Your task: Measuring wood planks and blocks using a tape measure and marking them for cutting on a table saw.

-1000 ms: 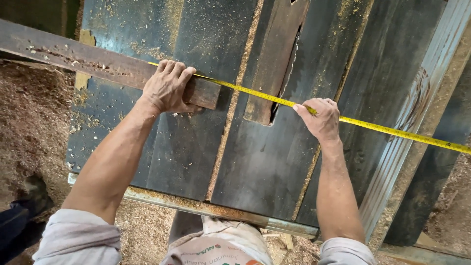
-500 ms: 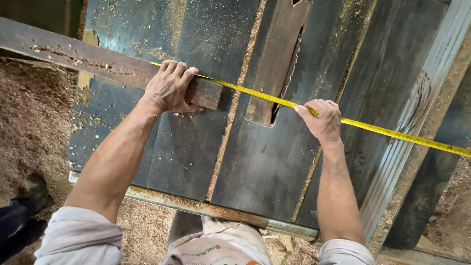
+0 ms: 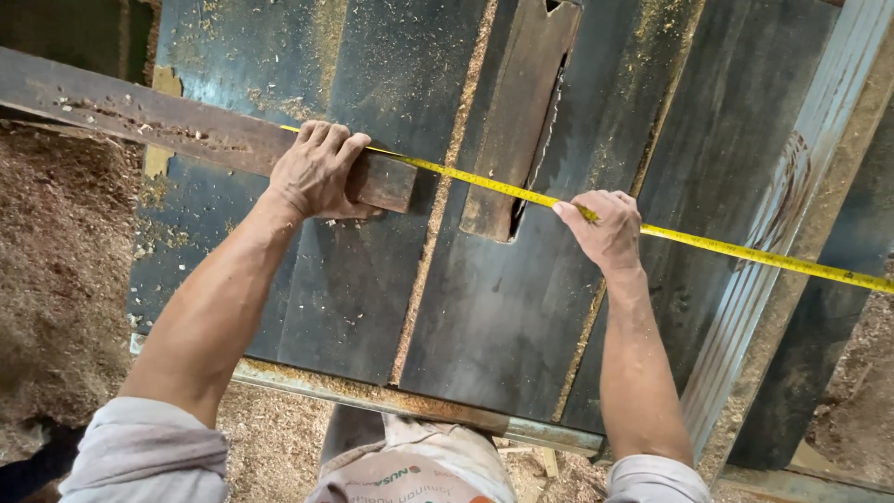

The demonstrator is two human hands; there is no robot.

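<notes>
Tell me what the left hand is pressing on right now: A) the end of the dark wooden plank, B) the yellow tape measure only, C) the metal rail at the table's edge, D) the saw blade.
A: the left hand lies flat over the end of the dark wooden plank, while the right hand pinches the yellow tape measure.

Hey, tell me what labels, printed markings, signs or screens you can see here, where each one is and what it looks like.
Tape measure: yellow blade with dark printed marks, stretched slantwise across the saw table, pinched by the right hand.
Printed cloth: pale fabric with red and green lettering, bottom centre at the person's waist.
No signs or screens in view.
</notes>
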